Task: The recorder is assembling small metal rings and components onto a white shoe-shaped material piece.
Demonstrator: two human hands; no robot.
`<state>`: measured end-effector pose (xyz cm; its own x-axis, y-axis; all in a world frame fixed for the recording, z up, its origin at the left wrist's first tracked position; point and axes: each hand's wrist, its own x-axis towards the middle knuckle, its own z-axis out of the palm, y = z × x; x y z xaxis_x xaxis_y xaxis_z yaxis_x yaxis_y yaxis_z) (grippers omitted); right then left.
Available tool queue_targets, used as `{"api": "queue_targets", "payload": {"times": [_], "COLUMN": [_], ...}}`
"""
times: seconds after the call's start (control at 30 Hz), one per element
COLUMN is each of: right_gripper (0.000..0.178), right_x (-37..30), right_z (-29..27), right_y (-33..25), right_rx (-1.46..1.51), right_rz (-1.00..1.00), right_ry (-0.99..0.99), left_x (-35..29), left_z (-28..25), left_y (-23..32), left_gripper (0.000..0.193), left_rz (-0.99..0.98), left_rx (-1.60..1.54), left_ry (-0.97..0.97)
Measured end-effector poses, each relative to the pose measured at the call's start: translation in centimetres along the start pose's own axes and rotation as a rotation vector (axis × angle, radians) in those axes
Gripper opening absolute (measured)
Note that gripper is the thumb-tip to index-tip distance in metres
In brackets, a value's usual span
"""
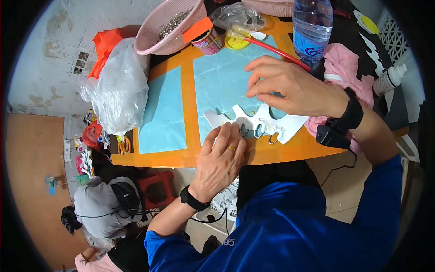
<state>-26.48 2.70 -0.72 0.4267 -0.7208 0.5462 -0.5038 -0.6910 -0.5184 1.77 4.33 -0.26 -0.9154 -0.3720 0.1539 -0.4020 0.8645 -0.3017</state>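
Note:
A white, flat piece with a scalloped edge (290, 124) lies across the near part of the blue sheet. Several curved metal wire hooks (273, 139) show along its near side, and whitish material lies over parts of it. My left hand (219, 154) is closed at the piece's left half, fingertips pressing on it; its thumb is mostly hidden. Above the right half hovers my right hand (285, 86), fingers apart and loosely bent, with nothing visible between them. Just beyond it rests a red-handled tool (276, 52), its far end by a yellow lid (236, 41).
A pink basket (149, 34) of small metal pieces stands far left, beside an open tin (209, 43) and a white plastic bag (120, 90). A water bottle (311, 31), pink cloth (342, 63) and white bottle (389, 80) are at right. Another person (106, 206) sits lower left.

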Motion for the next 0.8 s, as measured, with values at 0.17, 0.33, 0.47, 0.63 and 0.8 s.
{"api": "queue_targets", "payload": {"times": [0.17,0.33,0.47,0.63,0.8], "right_gripper": [0.011,0.010,0.007,0.005,0.005], "right_x": [0.1,-0.1,0.1,0.0,0.1], "right_z": [0.3,0.2,0.2,0.8,0.8], "right_y": [0.2,-0.1,-0.6,-1.0,-1.8], "right_rx": [-0.010,0.066,0.022,-0.102,-0.192], "right_rz": [-0.005,-0.018,-0.093,-0.232,-0.302], "right_ry": [0.005,-0.124,-0.144,-0.145,-0.187], "left_x": [-0.3,-0.2,-0.5,-0.4,-0.7], "left_z": [0.0,0.5,0.8,0.8,1.1], "left_y": [-1.0,-1.6,-1.4,-1.1,-0.8], "left_gripper": [0.043,0.041,0.043,0.047,0.046], "left_rz": [-0.042,-0.055,-0.089,-0.111,-0.107], "left_rx": [-0.135,-0.208,-0.242,-0.281,-0.223], "left_ry": [0.053,0.071,0.096,0.123,0.134]}}
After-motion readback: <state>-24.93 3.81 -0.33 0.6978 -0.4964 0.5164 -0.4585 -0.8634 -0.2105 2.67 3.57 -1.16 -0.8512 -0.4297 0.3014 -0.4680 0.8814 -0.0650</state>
